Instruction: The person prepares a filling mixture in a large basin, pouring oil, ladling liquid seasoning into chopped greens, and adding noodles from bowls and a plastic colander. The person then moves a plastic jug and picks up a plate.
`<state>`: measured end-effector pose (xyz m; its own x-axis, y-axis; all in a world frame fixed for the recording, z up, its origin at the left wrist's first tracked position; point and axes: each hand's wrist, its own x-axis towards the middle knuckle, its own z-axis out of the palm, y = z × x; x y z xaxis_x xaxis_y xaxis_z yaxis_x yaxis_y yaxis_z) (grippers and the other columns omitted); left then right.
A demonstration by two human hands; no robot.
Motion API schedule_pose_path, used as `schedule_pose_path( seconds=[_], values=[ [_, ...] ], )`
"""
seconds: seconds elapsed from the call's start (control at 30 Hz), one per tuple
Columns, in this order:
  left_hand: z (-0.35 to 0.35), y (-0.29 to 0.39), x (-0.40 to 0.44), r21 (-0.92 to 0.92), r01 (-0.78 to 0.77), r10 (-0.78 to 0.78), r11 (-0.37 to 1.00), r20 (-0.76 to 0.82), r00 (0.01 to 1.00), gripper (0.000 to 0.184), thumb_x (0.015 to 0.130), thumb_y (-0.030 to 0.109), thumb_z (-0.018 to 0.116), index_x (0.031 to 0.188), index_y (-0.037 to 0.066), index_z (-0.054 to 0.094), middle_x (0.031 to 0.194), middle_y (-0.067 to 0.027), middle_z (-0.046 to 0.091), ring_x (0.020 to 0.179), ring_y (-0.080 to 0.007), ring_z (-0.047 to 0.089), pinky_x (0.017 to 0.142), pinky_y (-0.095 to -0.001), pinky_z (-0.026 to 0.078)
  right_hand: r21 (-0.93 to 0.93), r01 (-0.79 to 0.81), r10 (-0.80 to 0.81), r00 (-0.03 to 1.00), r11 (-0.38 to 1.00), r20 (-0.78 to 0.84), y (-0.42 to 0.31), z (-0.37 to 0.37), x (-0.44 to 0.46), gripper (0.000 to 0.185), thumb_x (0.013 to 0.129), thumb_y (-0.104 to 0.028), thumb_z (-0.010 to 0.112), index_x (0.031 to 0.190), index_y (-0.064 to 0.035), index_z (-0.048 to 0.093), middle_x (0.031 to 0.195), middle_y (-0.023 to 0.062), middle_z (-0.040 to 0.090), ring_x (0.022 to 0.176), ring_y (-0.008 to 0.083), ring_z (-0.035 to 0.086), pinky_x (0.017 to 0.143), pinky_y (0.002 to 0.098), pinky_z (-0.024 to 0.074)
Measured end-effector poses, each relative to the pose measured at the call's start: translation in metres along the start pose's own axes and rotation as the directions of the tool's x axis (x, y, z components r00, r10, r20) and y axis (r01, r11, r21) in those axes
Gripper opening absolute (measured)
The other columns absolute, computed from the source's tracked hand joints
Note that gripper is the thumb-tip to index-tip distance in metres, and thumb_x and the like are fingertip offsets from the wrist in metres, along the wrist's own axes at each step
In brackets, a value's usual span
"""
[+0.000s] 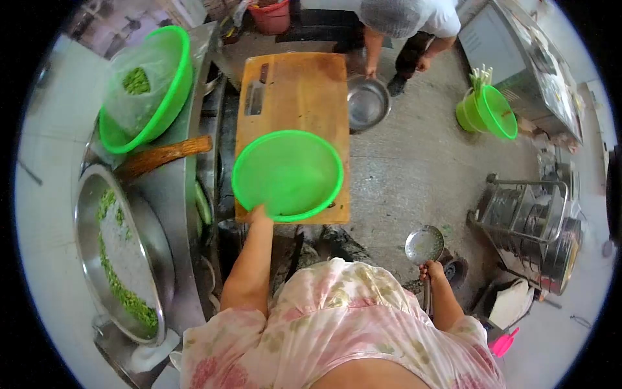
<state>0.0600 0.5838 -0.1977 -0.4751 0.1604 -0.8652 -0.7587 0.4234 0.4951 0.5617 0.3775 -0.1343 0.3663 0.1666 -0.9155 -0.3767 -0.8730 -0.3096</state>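
My left hand (pixel 258 214) is closed on the near rim of a green plastic basin (pixel 288 175), held over the wooden board (pixel 295 87). At the lower right, my right hand (pixel 432 270) grips the handle of a metal ladle (pixel 424 245), whose round bowl points away from me. A cleaver (pixel 254 98) lies on the board's far left part. Left of the board, a large steel bowl (pixel 123 259) holds chopped greens and a white powdery-looking substance.
A co-worker (pixel 408 26) at the top holds a metal basin (pixel 368 104) beside the board. A green bucket (pixel 468 113) and a wheeled rack (pixel 525 214) stand on the right. Another green basin (pixel 184 87) and a wooden piece (pixel 165 157) rest on the left counter.
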Motion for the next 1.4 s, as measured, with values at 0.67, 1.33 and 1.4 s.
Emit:
schedule_pose_path(
  seconds=[0.67,1.33,1.4],
  values=[
    [-0.014,-0.029,0.112,-0.12,0.099,-0.044,0.988,0.392,0.919,0.045,0.082,0.005,0.053,0.124,0.007,0.039,0.122,-0.0142,0.043,0.11,-0.0311,0.044,0.088,-0.049,0.038,0.015,0.082,-0.083,0.989,0.997,0.126,-0.013,0.041,-0.05,0.016,0.081,-0.015,0.046,0.071,-0.003,0.044,0.052,0.0053,0.046,0.035,0.0141,0.039,0.031,0.0267,0.0316],
    [0.128,0.038,0.034,0.496,-0.829,0.785,0.259,0.392,0.48,0.062,0.083,0.008,0.049,0.136,0.009,0.017,0.124,-0.0182,0.043,0.109,-0.0304,0.046,0.095,-0.0412,0.034,0.213,0.061,-0.09,0.987,0.975,0.133,-0.059,-0.015,-0.003,0.01,0.083,-0.005,0.041,0.091,-0.0001,0.038,0.066,0.0117,0.051,0.043,0.0134,0.04,0.034,0.0273,0.0341],
    [0.203,0.063,-0.154,0.23,-0.914,0.709,0.335,0.577,0.405,0.068,0.082,0.006,0.051,0.138,0.013,0.013,0.112,-0.016,0.052,0.101,-0.0256,0.05,0.089,-0.0392,0.037,0.261,0.025,-0.075,0.981,0.965,0.182,-0.069,-0.03,0.019,0.01,0.083,-0.005,0.041,0.091,0.0004,0.038,0.066,0.0118,0.051,0.042,0.0138,0.041,0.034,0.0274,0.0346]
  ],
)
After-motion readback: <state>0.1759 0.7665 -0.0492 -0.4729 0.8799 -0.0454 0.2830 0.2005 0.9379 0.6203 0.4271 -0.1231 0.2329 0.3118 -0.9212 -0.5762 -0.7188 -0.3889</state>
